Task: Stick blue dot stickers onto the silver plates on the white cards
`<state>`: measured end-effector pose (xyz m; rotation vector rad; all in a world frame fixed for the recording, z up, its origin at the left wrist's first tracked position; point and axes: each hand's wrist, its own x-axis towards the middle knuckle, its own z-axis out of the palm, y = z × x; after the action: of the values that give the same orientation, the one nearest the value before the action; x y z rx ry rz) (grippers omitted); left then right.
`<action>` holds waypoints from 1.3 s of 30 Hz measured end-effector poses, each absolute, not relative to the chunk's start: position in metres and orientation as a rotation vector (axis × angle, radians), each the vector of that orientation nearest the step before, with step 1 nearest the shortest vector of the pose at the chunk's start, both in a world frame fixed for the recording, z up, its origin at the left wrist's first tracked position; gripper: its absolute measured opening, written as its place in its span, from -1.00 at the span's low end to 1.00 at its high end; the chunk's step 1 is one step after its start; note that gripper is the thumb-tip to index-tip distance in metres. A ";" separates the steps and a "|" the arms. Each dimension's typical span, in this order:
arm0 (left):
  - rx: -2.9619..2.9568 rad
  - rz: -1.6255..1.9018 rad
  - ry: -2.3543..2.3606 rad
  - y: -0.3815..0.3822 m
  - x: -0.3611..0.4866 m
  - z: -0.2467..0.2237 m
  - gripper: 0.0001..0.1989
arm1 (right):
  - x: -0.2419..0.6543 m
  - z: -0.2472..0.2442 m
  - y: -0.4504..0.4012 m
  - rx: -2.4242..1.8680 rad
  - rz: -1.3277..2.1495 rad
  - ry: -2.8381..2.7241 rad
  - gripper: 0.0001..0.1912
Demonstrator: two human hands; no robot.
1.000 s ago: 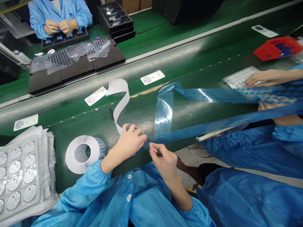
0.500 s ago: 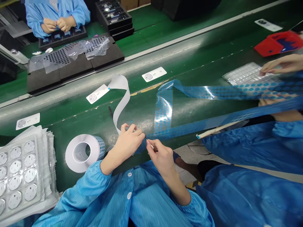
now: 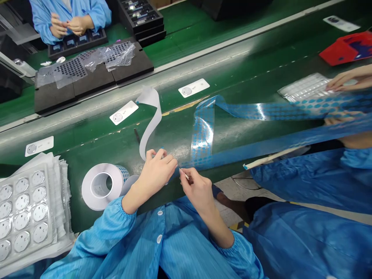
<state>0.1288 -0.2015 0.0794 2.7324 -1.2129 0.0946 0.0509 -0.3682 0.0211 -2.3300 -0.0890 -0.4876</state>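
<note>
My left hand is closed, its fingers bent at the end of the white backing strip; what lies under them is mostly hidden. Close beside it on the right, my right hand pinches a thin pale stick-like tool, its dark tip pointing at my left fingertips. A roll of white tape with blue dots stands left of my left hand. Blue dotted film loops on the green surface beyond my hands and stretches off to the right.
Trays of round silver parts are stacked at the left. White cards lie along the moving belt. A co-worker's hand touches a clear tray at the right, near a red bin. Another person works across the line.
The white cards have shifted slightly right. My hands have barely moved and keep their grip. The person across has raised one hand a little.
</note>
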 end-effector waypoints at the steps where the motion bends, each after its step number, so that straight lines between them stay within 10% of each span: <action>1: 2.734 0.082 -1.222 -0.202 0.130 0.079 -0.79 | 0.049 0.021 -0.370 -2.326 -0.486 -0.076 -0.81; 39: 2.699 0.102 -1.254 -0.216 0.139 0.086 -0.74 | 0.013 -0.006 -0.395 -2.509 -0.436 -0.068 -0.73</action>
<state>0.1388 -0.2162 0.0858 2.6993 -1.2541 0.1024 0.0133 -0.3946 -0.0062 -2.5087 -0.0680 -0.4360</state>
